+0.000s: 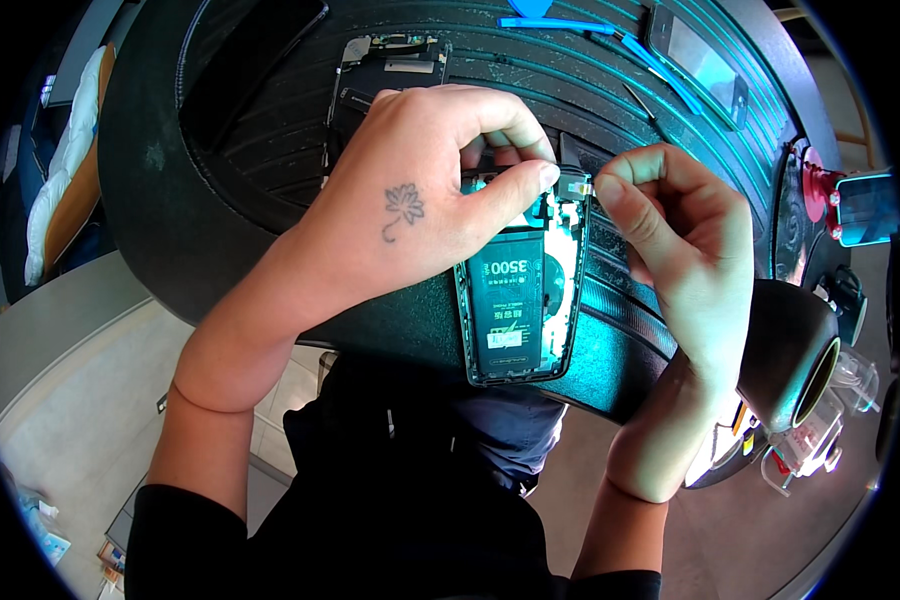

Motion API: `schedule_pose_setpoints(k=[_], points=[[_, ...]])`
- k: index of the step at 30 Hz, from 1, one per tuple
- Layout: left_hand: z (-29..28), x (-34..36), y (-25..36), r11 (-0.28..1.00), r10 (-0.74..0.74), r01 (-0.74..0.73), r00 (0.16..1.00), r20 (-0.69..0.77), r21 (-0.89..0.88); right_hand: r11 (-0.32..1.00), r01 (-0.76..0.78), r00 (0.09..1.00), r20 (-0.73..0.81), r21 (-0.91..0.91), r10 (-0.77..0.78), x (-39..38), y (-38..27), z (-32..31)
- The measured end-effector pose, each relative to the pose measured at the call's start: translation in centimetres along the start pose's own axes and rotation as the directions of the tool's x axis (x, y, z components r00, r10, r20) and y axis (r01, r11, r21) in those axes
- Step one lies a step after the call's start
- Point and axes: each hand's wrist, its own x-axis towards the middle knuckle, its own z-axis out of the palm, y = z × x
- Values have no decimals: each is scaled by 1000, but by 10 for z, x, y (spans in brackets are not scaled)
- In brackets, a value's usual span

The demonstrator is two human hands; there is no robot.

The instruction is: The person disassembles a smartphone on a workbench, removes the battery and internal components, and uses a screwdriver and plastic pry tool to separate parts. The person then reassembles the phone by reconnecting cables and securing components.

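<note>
One opened phone (552, 300) lies near the person's edge of the ridged black table (150, 200), its insides bare: a long black battery (510, 315) with pale printing, a bright silvery strip beside it and a thin dark frame around. The left hand (425, 195) bends over the phone's far end, thumb and forefinger almost meeting; whether they hold the phone or a small part, I cannot tell. The right hand (690, 230) brings thumb and curled forefinger together just beside the far right corner, at one small pale tab (579, 188); whether they grip it is unclear. Beyond lie one second opened phone body (395, 65), one dark slab (250, 70), one dark-faced phone (700, 65) and two slim blue tools (555, 24).
</note>
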Motion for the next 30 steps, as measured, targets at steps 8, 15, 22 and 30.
schedule_pose_setpoints(k=[8, 15, 22, 30], points=[[-1, 1, 3, 990, -93, 96, 995, 30, -102, 875, -137, 989, 22, 465, 144, 0, 9, -2], [-2, 2, 1, 999, -38, 38, 999, 28, -9, 815, -82, 984, -83, 573, 158, 0, 11, 7], [-3, 0, -3, 1000, -22, 22, 999, 25, 15, 862, -8, 986, -138, 507, 91, -11, 15, 1], [-6, 2, 0, 999, -35, 36, 999, 24, -35, 825, 0, 984, -148, 566, 102, -25, 26, 17]])
